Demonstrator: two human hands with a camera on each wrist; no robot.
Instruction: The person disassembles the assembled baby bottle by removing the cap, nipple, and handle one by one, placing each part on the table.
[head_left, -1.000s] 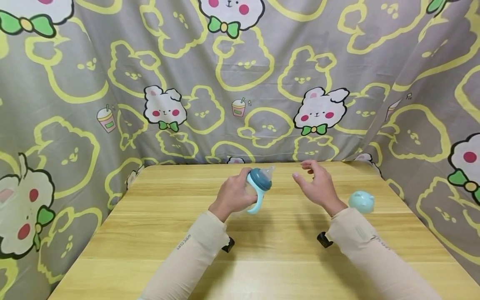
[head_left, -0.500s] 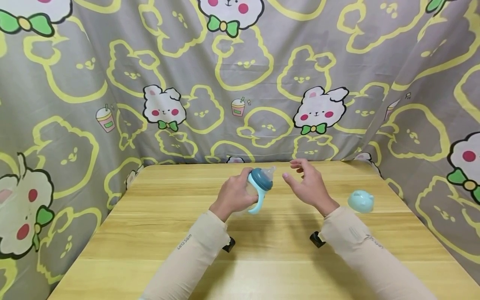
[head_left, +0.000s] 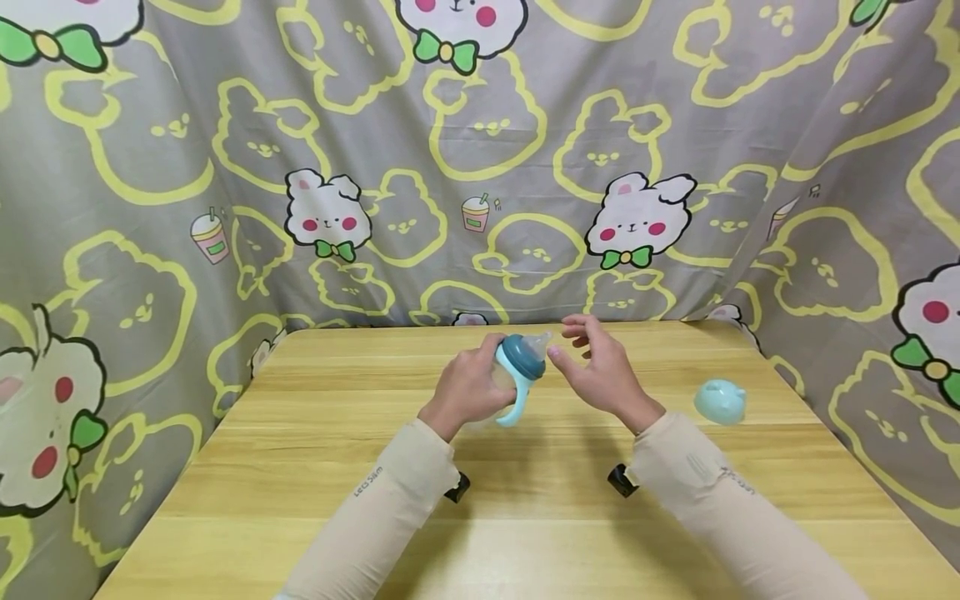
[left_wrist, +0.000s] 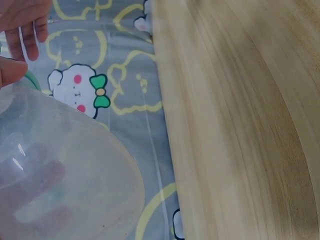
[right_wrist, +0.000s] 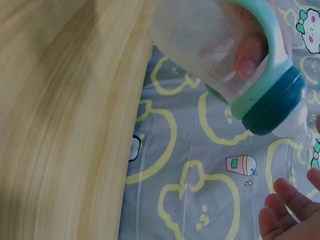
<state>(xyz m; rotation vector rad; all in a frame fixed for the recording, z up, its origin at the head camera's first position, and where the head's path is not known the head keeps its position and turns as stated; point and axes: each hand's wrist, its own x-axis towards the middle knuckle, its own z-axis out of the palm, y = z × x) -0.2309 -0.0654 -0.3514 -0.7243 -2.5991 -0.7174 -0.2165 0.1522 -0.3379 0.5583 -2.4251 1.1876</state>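
Note:
My left hand [head_left: 467, 385] grips a clear baby bottle [head_left: 516, 372] with a dark teal collar, a light blue handle and a translucent teat, tilted to the right above the wooden table [head_left: 525, 500]. In the left wrist view the clear bottle body [left_wrist: 60, 170] fills the lower left. The right wrist view shows the bottle [right_wrist: 235, 65] from below, fingers of the left hand behind it. My right hand [head_left: 596, 367] is open, its fingertips just right of the teat; I cannot tell whether they touch it.
A light blue bottle cap [head_left: 720, 401] lies on the table at the right. A grey cloth [head_left: 480, 167] printed with yellow outlines and white rabbits walls the table at the back and both sides.
My right hand has moved left, closing in on the bottle's teat. The left hand and the bottle have stayed put.

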